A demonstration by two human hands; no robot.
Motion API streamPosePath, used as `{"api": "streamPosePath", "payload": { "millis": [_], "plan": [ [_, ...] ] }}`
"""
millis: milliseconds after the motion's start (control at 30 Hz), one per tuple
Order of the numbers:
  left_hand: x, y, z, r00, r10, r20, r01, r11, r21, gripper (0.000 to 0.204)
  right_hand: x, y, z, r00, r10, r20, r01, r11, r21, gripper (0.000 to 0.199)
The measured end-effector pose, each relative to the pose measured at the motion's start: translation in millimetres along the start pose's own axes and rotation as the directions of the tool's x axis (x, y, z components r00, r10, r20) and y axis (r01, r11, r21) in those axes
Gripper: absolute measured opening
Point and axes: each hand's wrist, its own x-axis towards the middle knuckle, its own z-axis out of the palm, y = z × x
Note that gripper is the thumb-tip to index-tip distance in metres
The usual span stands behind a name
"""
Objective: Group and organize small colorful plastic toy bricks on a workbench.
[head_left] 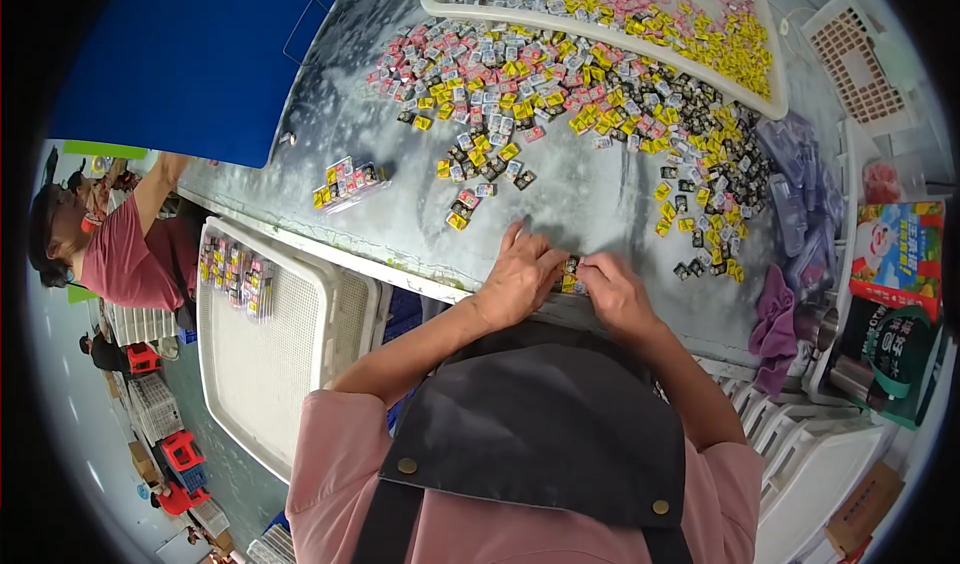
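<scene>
At the near edge of the grey table, my left hand (522, 276) and my right hand (617, 294) meet over a short row of small black and yellow packets (570, 282). The fingers of both are closed round its ends, and partly hide it. Just beyond my left hand lies a small group of yellow, pink and black packets (464, 208). Farther off, a wide heap of loose packets (510, 74) in silver, pink, yellow and black spreads over the table. To the left, a clear plastic pack (350, 186) filled with such packets lies near the edge.
A white tray (600, 32) of sorted packets stands at the back. Clear plastic packaging (800, 174) and a purple cloth (775, 329) lie at right. Below left, a white crate (270, 364) holds filled packs. A co-worker (130, 249) reaches toward a blue board (200, 54).
</scene>
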Motion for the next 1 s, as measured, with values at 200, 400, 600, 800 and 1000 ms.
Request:
{"api": "streamPosePath", "payload": {
  "millis": [200,400,600,800,1000],
  "plan": [
    [5.1,2.4,1.6,0.999,0.049,0.000,-0.049,0.996,0.078,0.026,1.5,-0.6,0.2,0.999,-0.037,-0.024,0.035,0.998,-0.057,0.017],
    [-3.2,5.0,4.3,0.979,0.198,-0.054,-0.183,0.960,0.214,0.027,4.4,1.2,0.3,0.999,-0.004,-0.032,0.004,1.000,-0.001,0.016],
    [-12.5,5.7,0.7,0.950,0.302,0.083,-0.313,0.921,0.232,0.034,5.0,-2.1,-0.7,0.999,0.011,-0.031,-0.010,1.000,0.024,0.015],
    [-14.8,6.2,1.4,0.929,0.335,0.158,-0.366,0.893,0.260,0.035,7.1,-5.6,-0.9,0.999,0.007,-0.034,-0.008,1.000,-0.017,0.011],
    [-19.4,0.1,0.5,0.941,0.314,0.129,-0.334,0.923,0.192,0.034,1.4,-7.5,-7.2,0.996,-0.090,0.021,0.091,0.995,-0.030,0.019]
  ]
}}
